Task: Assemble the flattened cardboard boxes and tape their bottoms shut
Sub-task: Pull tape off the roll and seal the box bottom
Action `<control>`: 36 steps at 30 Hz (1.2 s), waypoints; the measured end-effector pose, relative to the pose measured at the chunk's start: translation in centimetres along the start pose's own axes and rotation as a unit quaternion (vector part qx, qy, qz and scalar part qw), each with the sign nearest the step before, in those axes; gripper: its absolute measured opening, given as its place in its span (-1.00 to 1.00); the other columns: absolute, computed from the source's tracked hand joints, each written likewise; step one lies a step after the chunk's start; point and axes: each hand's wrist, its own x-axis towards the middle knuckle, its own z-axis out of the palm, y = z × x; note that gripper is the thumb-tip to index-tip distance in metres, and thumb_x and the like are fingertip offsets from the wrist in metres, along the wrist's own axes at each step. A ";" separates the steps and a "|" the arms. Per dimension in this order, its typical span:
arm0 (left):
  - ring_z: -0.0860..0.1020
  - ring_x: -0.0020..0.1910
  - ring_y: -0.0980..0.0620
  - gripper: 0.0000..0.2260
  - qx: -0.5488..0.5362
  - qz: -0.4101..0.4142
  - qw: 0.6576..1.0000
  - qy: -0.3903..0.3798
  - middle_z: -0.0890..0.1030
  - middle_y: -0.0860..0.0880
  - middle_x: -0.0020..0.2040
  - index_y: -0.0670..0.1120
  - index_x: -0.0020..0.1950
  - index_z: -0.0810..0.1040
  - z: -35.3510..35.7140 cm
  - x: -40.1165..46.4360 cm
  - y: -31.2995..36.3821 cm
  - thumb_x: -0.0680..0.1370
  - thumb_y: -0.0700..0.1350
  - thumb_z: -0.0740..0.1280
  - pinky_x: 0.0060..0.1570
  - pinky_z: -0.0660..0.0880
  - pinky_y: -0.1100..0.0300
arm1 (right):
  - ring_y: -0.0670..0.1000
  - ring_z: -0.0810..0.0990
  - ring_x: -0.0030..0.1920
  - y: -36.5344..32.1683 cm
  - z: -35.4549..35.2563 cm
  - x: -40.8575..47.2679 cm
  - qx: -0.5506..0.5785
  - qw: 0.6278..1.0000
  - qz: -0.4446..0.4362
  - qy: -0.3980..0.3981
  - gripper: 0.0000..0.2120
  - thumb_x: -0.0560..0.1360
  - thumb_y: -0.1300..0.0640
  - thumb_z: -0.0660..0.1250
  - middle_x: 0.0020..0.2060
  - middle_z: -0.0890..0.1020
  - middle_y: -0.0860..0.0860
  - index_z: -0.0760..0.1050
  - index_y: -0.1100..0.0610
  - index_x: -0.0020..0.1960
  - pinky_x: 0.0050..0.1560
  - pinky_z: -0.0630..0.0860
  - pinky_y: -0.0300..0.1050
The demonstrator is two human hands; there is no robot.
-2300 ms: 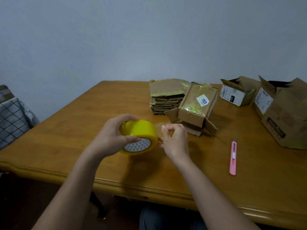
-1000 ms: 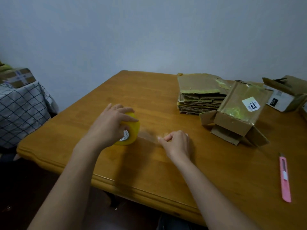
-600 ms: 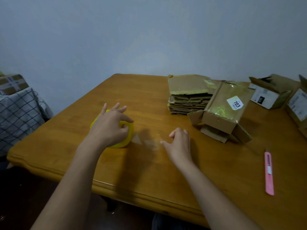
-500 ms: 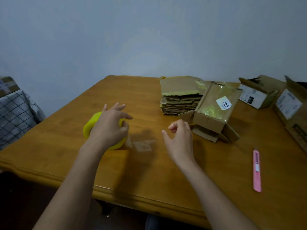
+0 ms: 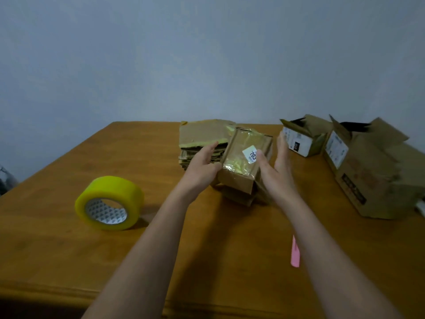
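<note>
A small cardboard box (image 5: 239, 173) with a white "203" label and yellowish tape on its upper face lies tilted on the table, its flaps spread under it. My left hand (image 5: 202, 164) is at its left side, fingers straight and thumb at the box edge. My right hand (image 5: 277, 168) is at its right side, thumb resting on the top by the label and fingers stretched past it. Neither hand has closed around the box. A stack of flattened boxes (image 5: 202, 134) sits just behind. The yellow tape roll (image 5: 110, 201) stands alone at the left.
A pink utility knife (image 5: 295, 254) lies on the wooden table (image 5: 57, 254), partly under my right forearm. Two assembled boxes with open tops, a small one (image 5: 301, 140) and a bigger one (image 5: 372, 173), stand at the right. A grey wall is behind the table.
My left hand has let go of the tape roll, which now stands on the table. Both hands have moved forward to the sides of the "203" box.
</note>
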 end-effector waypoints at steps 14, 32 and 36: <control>0.49 0.23 -0.04 -0.26 0.023 0.000 1.000 0.021 0.31 0.03 0.45 0.31 0.55 -0.08 0.7 -3.8 -1.4 0.59 -0.09 0.33 -0.04 0.56 0.15 | 0.00 0.29 0.44 1.4 -0.8 -2.8 0.078 0.993 -0.052 -0.076 -0.53 0.50 -0.37 0.06 0.44 0.23 -0.14 -0.08 -0.63 0.31 0.30 0.41 0.27; 0.35 0.35 0.31 -0.64 0.062 0.138 0.988 -0.043 0.49 0.22 0.33 0.13 0.16 0.65 -0.8 -7.8 -3.4 0.42 -0.02 0.21 0.23 0.37 0.30 | -0.31 0.22 0.37 3.4 -0.4 -7.1 0.011 0.988 -0.116 -0.098 -0.61 0.49 -0.35 0.12 0.28 0.37 -0.39 0.59 -0.17 0.05 0.35 0.35 0.17; 0.41 0.22 0.38 -0.72 0.065 0.128 0.989 -0.045 0.49 0.23 0.25 0.11 0.20 0.62 -0.4 -7.5 -3.1 0.58 0.10 0.22 0.09 0.44 0.36 | -0.27 0.29 0.34 3.2 -0.2 -6.8 -0.007 0.988 -0.128 -0.090 -0.63 0.40 -0.45 0.19 0.23 0.43 -0.36 0.54 -0.23 -0.03 0.34 0.33 0.18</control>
